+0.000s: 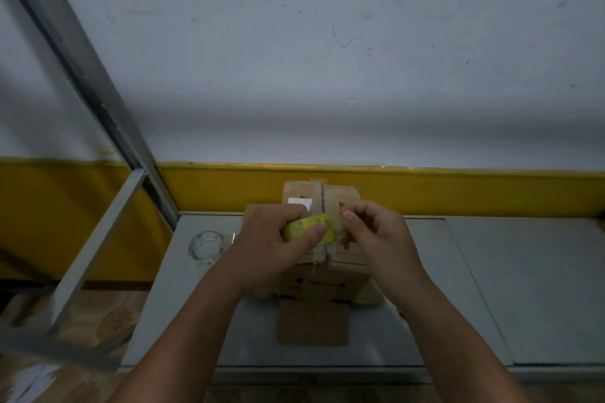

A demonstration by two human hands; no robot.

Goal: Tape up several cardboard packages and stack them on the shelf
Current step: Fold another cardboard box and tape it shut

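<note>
A cardboard box (340, 196) stands on a grey table (491, 271), with clear tape running along its top seam. More flat cardboard (312, 321) lies beneath and in front of it. My left hand (271, 239) grips a yellow-green tape roll (314, 228) over the box top. Just to the right, my right hand (376, 229) has its thumb and fingers curled together, pinching the clear tape end pulled from the roll. The tape itself is barely visible.
A clear glass dish (206, 244) sits on the table left of the box. A grey metal shelf frame (98, 239) stands at the left. A white wall with a yellow band (458, 190) is right behind the table.
</note>
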